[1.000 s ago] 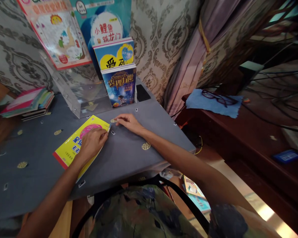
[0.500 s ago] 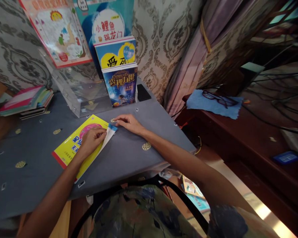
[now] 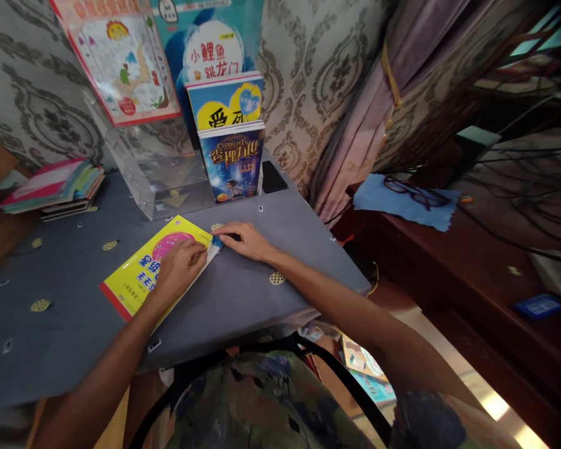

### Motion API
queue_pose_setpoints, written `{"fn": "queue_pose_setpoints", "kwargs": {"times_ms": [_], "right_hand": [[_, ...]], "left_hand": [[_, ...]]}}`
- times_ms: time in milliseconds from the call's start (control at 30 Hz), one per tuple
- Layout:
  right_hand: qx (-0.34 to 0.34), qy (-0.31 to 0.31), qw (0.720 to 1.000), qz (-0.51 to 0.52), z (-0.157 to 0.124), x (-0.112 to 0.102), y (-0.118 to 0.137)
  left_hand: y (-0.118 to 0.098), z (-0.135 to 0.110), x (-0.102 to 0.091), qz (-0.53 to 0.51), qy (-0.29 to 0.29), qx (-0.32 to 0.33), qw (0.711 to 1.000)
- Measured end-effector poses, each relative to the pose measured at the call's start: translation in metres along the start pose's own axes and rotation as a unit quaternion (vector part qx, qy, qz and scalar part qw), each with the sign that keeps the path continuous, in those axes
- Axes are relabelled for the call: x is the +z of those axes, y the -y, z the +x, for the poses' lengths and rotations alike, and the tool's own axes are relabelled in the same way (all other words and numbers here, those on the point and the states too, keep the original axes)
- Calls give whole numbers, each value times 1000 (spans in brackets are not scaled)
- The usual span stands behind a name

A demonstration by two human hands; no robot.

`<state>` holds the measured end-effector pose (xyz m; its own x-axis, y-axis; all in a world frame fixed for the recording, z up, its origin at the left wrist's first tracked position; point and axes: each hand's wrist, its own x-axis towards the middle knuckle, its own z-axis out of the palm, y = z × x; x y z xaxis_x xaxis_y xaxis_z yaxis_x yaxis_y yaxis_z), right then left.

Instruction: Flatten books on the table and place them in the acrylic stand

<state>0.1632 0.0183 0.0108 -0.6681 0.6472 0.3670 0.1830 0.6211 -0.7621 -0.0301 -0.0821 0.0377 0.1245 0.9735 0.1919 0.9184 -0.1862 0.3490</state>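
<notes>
A thin yellow book (image 3: 135, 274) with a pink circle, blue lettering and a red lower edge lies slanted on the table. Over its right side, my left hand (image 3: 180, 268) has curled fingers gripping the cover's edge. A strip of white and blue page shows beneath that edge. At the book's top right corner, my right hand (image 3: 245, 240) rests with its fingers stretched forward and the thumb apart, fingertips touching the corner.
Behind the book stands a clear acrylic rack (image 3: 154, 202) holding several upright books, including a dark blue one (image 3: 236, 165). A black phone (image 3: 273, 177) lies beside it. Stacked books (image 3: 51, 187) sit left. Glasses (image 3: 416, 191) rest on a blue cloth (image 3: 388, 202) to the right.
The yellow cover's right edge has come down flatter, so less white page shows. My right hand's fingers have straightened over the corner. The view has shifted slightly.
</notes>
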Motion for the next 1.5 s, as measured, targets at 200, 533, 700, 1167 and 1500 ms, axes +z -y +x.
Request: {"fn": "queue_pose_setpoints", "kwargs": {"times_ms": [200, 533, 700, 1167, 1500], "right_hand": [[-56, 55, 980, -184, -4, -1, 4], [17, 86, 926, -368, -28, 16, 41], [33, 92, 922, -375, -17, 27, 48], [5, 97, 917, -388, 86, 53, 2], [34, 59, 928, -366, 94, 57, -7]], "left_hand": [[-6, -6, 5, 52, -12, 29, 998], [55, -32, -27, 199, 26, -113, 973], [53, -55, -40, 258, 42, -140, 955], [54, -47, -43, 245, 28, -253, 935], [56, -45, -41, 254, 1, -232, 939]]}}
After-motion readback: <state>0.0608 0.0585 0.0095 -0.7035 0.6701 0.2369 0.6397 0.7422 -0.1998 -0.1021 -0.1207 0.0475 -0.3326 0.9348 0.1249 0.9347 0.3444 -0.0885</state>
